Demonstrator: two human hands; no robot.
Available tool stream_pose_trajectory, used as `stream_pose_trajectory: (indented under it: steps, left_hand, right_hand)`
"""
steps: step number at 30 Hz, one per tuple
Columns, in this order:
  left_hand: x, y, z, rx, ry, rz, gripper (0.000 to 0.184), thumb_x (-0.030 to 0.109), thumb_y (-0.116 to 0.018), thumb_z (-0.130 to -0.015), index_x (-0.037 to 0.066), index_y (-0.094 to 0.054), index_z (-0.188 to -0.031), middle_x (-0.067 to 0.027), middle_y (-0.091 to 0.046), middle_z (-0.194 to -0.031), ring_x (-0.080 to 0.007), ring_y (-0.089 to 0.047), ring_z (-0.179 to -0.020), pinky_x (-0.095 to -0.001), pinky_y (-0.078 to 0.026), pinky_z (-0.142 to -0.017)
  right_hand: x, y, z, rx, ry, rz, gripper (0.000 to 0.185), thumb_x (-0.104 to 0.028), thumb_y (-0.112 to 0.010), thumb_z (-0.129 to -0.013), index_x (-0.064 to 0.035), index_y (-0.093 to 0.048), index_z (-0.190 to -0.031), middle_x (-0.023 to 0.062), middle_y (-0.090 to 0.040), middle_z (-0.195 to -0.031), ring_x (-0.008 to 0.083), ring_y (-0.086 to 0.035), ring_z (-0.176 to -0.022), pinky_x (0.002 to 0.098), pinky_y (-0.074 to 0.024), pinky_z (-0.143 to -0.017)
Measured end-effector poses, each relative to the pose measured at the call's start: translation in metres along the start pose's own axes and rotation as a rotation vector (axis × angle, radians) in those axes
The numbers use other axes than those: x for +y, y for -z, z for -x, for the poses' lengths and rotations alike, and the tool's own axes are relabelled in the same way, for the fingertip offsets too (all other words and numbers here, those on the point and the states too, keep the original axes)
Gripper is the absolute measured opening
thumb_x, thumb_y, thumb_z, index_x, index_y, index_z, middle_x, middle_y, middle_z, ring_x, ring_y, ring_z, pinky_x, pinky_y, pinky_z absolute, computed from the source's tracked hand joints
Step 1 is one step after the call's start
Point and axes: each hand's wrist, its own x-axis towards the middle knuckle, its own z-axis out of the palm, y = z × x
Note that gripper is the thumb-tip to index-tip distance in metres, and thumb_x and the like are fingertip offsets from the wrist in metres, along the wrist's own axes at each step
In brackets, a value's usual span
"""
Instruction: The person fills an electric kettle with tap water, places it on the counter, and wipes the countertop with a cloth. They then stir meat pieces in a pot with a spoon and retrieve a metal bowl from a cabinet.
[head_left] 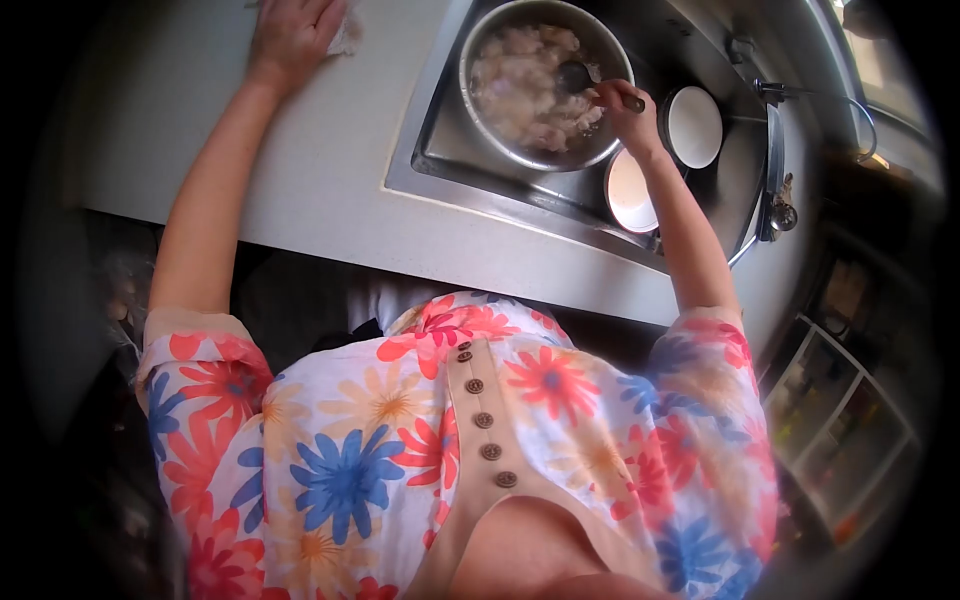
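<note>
Fingers [606, 94] of the right hand [634, 120] curl round the handle of a dark spoon [575, 77] in a closed grip. Nearest is a floral shirt [345, 480], with buttons [484, 420] down its middle. Beyond it runs the pale counter [330, 160], and the steel sink [500, 213] is set into its right part. In the sink, the near bowl [628, 195], cream inside, sits partly hidden by the right forearm; the far bowl [693, 128], whiter inside and dark-rimmed, is just beyond. Left of both stands the pot [476, 137], holding pale pieces of meat [515, 80] in cloudy water; the spoon's head is at the meat, right of the pot's middle. Off to the far left, the left hand [287, 42] is on the counter at a whitish cloth [346, 35]. Its fingers are cut off by the view's edge, so I cannot tell whether they pinch it.
</note>
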Motion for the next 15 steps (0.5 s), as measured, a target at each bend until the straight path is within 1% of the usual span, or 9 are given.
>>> stream_pose_trajectory:
  steps: [1, 2, 4, 6, 7, 8, 11, 14, 15]
  left_hand:
    - [0.001, 0.001, 0.000, 0.005, 0.002, 0.005, 0.031, 0.021, -0.046, -0.085, 0.008, -0.055, -0.112, -0.0173, -0.046, -0.124, -0.0345, -0.039, -0.117, -0.0447, -0.028, -0.100]
    - [0.000, 0.001, 0.002, 0.007, 0.010, 0.009, 0.031, 0.021, -0.046, -0.085, 0.008, -0.055, -0.112, -0.0172, -0.046, -0.124, -0.0345, -0.039, -0.118, -0.0447, -0.027, -0.100]
    - [-0.001, 0.000, 0.003, 0.001, 0.008, -0.013, 0.032, 0.021, -0.046, -0.084, 0.009, -0.055, -0.112, -0.0171, -0.045, -0.125, -0.0345, -0.039, -0.118, -0.0447, -0.027, -0.100]
    - [0.000, -0.001, 0.002, 0.000, 0.000, -0.025, 0.032, 0.021, -0.047, -0.084, 0.009, -0.055, -0.113, -0.0171, -0.045, -0.125, -0.0346, -0.039, -0.118, -0.0447, -0.027, -0.101]
    - [0.000, -0.001, 0.001, -0.002, -0.003, -0.034, 0.032, 0.021, -0.047, -0.084, 0.009, -0.055, -0.113, -0.0171, -0.045, -0.125, -0.0346, -0.039, -0.118, -0.0449, -0.027, -0.101]
    - [-0.002, 0.000, 0.000, -0.005, -0.006, -0.045, 0.032, 0.021, -0.047, -0.084, 0.009, -0.055, -0.113, -0.0171, -0.045, -0.125, -0.0347, -0.039, -0.118, -0.0450, -0.027, -0.101]
    - [-0.003, 0.001, 0.000, -0.003, -0.008, -0.018, 0.032, 0.022, -0.046, -0.084, 0.009, -0.055, -0.112, -0.0171, -0.045, -0.125, -0.0346, -0.039, -0.118, -0.0454, -0.027, -0.100]
    - [-0.002, 0.002, -0.003, -0.020, 0.033, -0.003, 0.032, 0.023, -0.046, -0.085, 0.008, -0.056, -0.112, -0.0173, -0.045, -0.125, -0.0343, -0.039, -0.118, -0.0455, -0.027, -0.101]
    - [-0.002, 0.002, -0.003, -0.019, 0.032, -0.004, 0.032, 0.023, -0.046, -0.085, 0.008, -0.056, -0.111, -0.0174, -0.046, -0.125, -0.0341, -0.039, -0.118, -0.0455, -0.027, -0.101]
  right_hand:
    - [-0.016, 0.011, 0.005, 0.007, -0.026, -0.047, 0.018, -0.015, -0.054, -0.084, -0.0012, -0.064, -0.088, 0.0135, -0.066, -0.081, 0.0195, -0.066, -0.074, 0.0270, -0.0494, -0.067]
    - [-0.012, 0.022, 0.003, -0.003, 0.029, -0.063, 0.018, -0.017, -0.054, -0.084, -0.0025, -0.064, -0.090, 0.0134, -0.066, -0.081, 0.0216, -0.065, -0.076, 0.0283, -0.0493, -0.069]
    - [-0.030, 0.032, 0.002, 0.037, 0.207, 0.145, 0.017, -0.017, -0.054, -0.084, -0.0050, -0.063, -0.093, 0.0132, -0.065, -0.081, 0.0257, -0.064, -0.075, 0.0314, -0.0491, -0.068]
    - [-0.026, 0.014, -0.012, 0.044, 0.414, 0.324, 0.014, -0.015, -0.053, -0.083, -0.0066, -0.060, -0.092, 0.0131, -0.063, -0.085, 0.0296, -0.061, -0.078, 0.0346, -0.0482, -0.068]
    - [-0.025, 0.003, -0.024, 0.030, 0.552, 0.437, 0.008, -0.012, -0.052, -0.081, -0.0065, -0.055, -0.087, 0.0133, -0.061, -0.087, 0.0311, -0.059, -0.084, 0.0380, -0.0469, -0.068]
    - [-0.025, -0.009, -0.028, 0.014, 0.568, 0.490, 0.004, -0.009, -0.050, -0.080, -0.0060, -0.051, -0.082, 0.0137, -0.059, -0.087, 0.0317, -0.057, -0.086, 0.0400, -0.0462, -0.068]
    - [-0.024, -0.019, -0.024, -0.084, 0.743, 0.569, 0.003, -0.005, -0.049, -0.078, -0.0058, -0.051, -0.081, 0.0151, -0.058, -0.084, 0.0343, -0.057, -0.083, 0.0428, -0.0454, -0.066]
    - [-0.047, 0.006, -0.002, -0.286, 0.583, 0.615, 0.006, -0.006, -0.049, -0.078, -0.0056, -0.052, -0.083, 0.0151, -0.059, -0.084, 0.0323, -0.058, -0.086, 0.0426, -0.0454, -0.067]
    - [-0.047, 0.014, 0.001, -0.285, 0.550, 0.482, 0.009, -0.008, -0.050, -0.081, -0.0051, -0.056, -0.088, 0.0149, -0.060, -0.083, 0.0323, -0.059, -0.084, 0.0409, -0.0464, -0.067]
